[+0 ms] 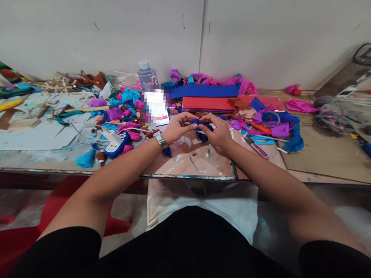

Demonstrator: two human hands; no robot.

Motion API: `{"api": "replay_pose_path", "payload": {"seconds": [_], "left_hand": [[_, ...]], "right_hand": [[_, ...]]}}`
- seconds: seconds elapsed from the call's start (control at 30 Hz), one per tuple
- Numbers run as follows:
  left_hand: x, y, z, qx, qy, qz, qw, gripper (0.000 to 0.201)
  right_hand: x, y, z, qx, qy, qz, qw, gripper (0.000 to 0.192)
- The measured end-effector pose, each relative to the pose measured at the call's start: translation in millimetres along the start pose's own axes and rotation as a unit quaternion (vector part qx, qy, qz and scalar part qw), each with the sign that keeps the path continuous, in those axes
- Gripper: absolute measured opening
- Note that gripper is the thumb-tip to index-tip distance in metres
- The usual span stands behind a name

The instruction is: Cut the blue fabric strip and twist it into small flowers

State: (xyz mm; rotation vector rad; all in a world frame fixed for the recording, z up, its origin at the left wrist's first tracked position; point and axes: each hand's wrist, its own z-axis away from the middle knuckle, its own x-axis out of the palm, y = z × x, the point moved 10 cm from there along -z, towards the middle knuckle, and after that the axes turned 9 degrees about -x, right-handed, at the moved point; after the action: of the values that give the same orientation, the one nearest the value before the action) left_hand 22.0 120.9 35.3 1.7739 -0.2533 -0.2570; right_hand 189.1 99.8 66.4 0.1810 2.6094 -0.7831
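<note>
Both hands together at centre frame, over the near edge of the table (pixel 330 157). Left hand (pixel 177 128), a watch (pixel 160 140) at the wrist, fingers curled narrow and pinched onto a small dark-blue crepe paper piece (pixel 202 129). Right hand (pixel 217 130) closed on the same piece from the other side, fingertips nearly touching those of the left. Blue piece held just above the tabletop, between the two hands.

Just behind the hands, a folded red paper stack (pixel 208 103), with a folded blue paper stack (pixel 204 91) lying right behind it. A clear plastic water bottle (pixel 147 73) upright at upper centre-left. Left of the hands, a heap of pink, purple and blue crepe scraps (pixel 124 109) and a glue gun (pixel 115 142) lying on its side. Right of the hands, a tape roll (pixel 270 118) among purple scraps and a utility knife (pixel 257 149) flat on the table. Wooden sticks (pixel 60 81) piled at upper left.
</note>
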Motion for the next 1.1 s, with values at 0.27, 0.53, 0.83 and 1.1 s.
{"api": "replay_pose_path", "payload": {"seconds": [0.27,0.53,0.83,1.1], "left_hand": [[-6.2,-0.8,-2.4,0.014,0.016,0.021,1.000,0.048],[-0.2,-0.5,-0.8,0.017,-0.004,0.008,1.000,0.047],[0.0,5.5,0.9,0.025,-0.002,-0.051,0.998,0.046],[4.1,4.8,2.0,0.007,-0.003,-0.045,0.999,0.051]], "right_hand": [[-2.2,-4.9,-2.6,-0.010,-0.008,0.032,0.999,0.049],[-3.0,-9.9,-4.0,-0.031,-0.004,0.038,0.999,0.040],[-0.6,-8.5,-1.3,-0.019,-0.001,0.013,1.000,0.036],[3.4,-10.8,-2.3,-0.029,-0.027,-0.005,0.999,0.044]]}}
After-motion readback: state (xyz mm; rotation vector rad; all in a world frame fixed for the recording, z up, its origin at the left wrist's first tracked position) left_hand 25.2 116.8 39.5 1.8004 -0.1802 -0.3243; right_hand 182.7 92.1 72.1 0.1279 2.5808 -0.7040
